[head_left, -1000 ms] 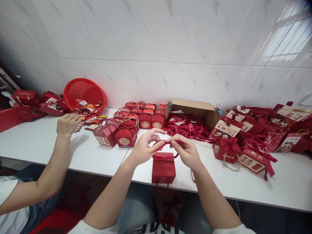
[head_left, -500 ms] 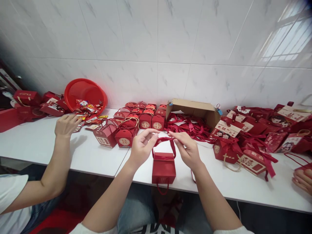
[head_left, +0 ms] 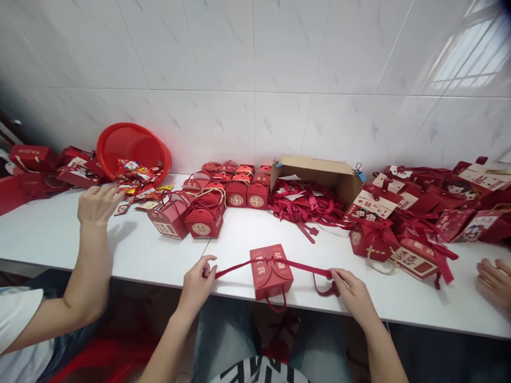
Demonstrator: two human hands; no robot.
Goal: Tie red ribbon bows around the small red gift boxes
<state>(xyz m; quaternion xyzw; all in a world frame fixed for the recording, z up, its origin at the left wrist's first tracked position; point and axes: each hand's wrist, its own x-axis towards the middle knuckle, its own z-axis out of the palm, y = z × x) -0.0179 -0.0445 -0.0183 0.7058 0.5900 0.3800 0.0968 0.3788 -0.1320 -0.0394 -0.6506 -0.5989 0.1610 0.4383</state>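
A small red gift box [head_left: 264,279] with pale lettering sits at the table's front edge, a thin cord handle hanging from its near side. Across its top runs a dark red ribbon [head_left: 305,266], drawn out to both sides. My left hand [head_left: 198,282] is closed, pinching the ribbon's left end between thumb and fingers. On the other side my right hand [head_left: 353,292] pinches the ribbon toward its right end, and a loose tail curls below the fingers. Neither hand touches the box itself.
Behind stand several filled red boxes [head_left: 203,218] and a cardboard carton [head_left: 317,166] of ribbons. A red basket [head_left: 104,149] spills wrapped sweets at left, near a co-worker's hand [head_left: 96,205]. More boxes [head_left: 375,242] pile up at right, beside another person's hand [head_left: 495,279].
My hands have moved apart and down, pulling the ribbon from a raised loop into a stretched line across the box. The box's lettered top now faces up. The hand at far right has opened.
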